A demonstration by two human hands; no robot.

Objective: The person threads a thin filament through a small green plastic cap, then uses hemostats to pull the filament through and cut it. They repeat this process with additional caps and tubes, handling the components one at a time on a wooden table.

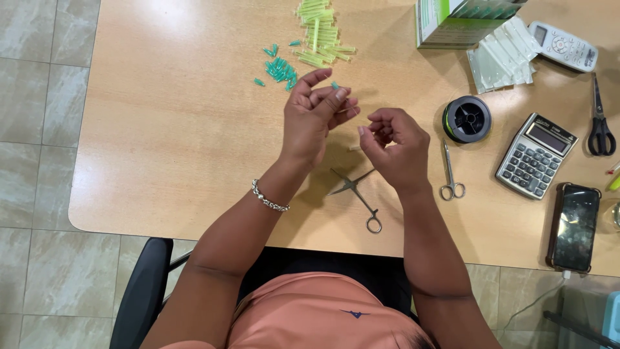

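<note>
My left hand (316, 116) is raised over the wooden table (181, 129), fingers curled, pinching a small teal bead (335, 85) at its fingertips. My right hand (395, 145) is close beside it, fingers pinched together on something too thin to make out. Just beyond my left hand lies a pile of teal beads (279, 68), and behind that a heap of yellow-green tubes (321, 35). Open metal forceps (357, 196) lie on the table below my hands.
Small metal scissors (451, 171) and a black spool (466, 119) lie right of my hands. Further right are a calculator (535, 155), a phone (573, 227), black scissors (600, 123), a remote (564, 45), clear packets (504, 58) and a green-white box (455, 19).
</note>
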